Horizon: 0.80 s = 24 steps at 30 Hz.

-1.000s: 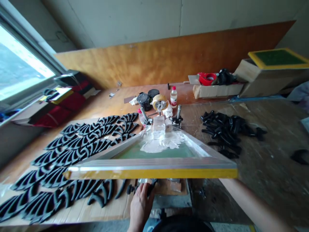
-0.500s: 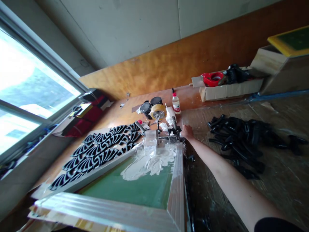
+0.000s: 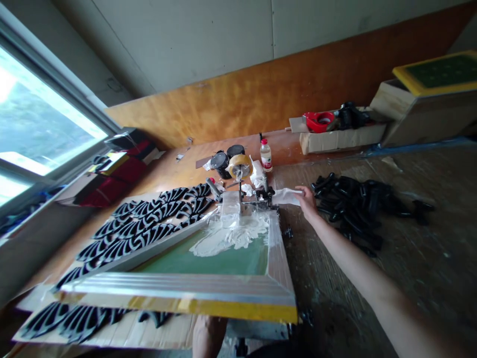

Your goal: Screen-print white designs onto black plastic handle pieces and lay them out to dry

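My right hand [image 3: 307,200] is closed on one end of a white tissue-like sheet [image 3: 286,197], which stretches left toward the black clamp [image 3: 266,197] at the back of the screen-printing frame [image 3: 179,287]. Its aluminium border surrounds green mesh [image 3: 223,263], with thick whitish paste [image 3: 223,238] heaped toward the hinge end. The front edge is raised, showing a yellow underside. Below that edge comes my left hand [image 3: 209,334], seen only around the wrist; the frame hides its fingers.
Rows of black curved parts [image 3: 130,238] lie on cardboard at left. More black parts [image 3: 350,204] are piled at right. Behind stand a clear bottle [image 3: 266,156], black jars [image 3: 220,164] and a tape roll [image 3: 240,166]. Cardboard boxes [image 3: 343,140] line the back right.
My right hand has moved from beside the clamp to the right, drawing out the white sheet. The frame's front edge is now raised, and my left hand has appeared under it.
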Each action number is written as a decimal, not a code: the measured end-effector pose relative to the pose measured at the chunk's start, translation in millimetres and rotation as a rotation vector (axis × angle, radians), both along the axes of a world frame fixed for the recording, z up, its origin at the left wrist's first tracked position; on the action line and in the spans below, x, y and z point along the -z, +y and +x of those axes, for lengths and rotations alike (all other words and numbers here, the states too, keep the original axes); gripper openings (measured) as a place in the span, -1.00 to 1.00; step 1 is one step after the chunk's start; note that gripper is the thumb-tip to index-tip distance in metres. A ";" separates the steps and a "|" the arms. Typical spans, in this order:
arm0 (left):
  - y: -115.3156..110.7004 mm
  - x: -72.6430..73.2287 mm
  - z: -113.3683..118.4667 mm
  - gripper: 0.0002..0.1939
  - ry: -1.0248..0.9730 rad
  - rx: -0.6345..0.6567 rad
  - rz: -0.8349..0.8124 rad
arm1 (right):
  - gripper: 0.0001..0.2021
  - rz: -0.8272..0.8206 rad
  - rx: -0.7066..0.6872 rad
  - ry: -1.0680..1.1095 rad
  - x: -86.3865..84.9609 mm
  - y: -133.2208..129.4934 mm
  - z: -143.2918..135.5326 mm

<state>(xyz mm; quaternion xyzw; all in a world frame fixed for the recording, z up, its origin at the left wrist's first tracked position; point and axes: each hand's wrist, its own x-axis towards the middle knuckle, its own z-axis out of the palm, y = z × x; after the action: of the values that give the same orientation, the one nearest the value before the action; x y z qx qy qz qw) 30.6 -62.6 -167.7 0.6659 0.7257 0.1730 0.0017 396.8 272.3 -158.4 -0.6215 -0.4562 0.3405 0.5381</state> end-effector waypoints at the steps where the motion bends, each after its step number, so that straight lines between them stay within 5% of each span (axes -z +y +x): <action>1: 1.9 -5.6 0.6 -0.75 -0.016 0.009 -0.013 | -0.53 0.011 -0.009 0.060 -5.0 -14.0 7.9; 8: 13.6 -50.8 20.5 -0.71 -0.351 -0.088 -0.102 | -0.62 -0.064 -0.049 0.265 -35.7 -116.7 19.4; 14: 36.2 -66.6 49.0 -0.56 -0.944 -0.166 -0.237 | -0.70 -0.209 -0.391 0.372 -58.6 -189.8 -24.7; 20: 55.5 -73.1 77.5 -0.58 -1.545 -0.081 -0.325 | -0.77 -0.376 -0.740 0.487 -71.6 -212.6 -69.9; 24: 54.2 -80.6 87.5 -0.56 -1.691 -0.032 -0.427 | -0.81 -0.288 -0.724 0.243 -58.0 -206.2 -96.0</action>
<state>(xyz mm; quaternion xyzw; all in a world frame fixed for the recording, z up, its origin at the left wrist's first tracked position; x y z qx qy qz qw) 118.2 -8.3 -87.1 0.2893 0.5070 0.4696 0.6623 300.9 66.0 -100.3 -0.4450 -0.5261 0.6394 0.3410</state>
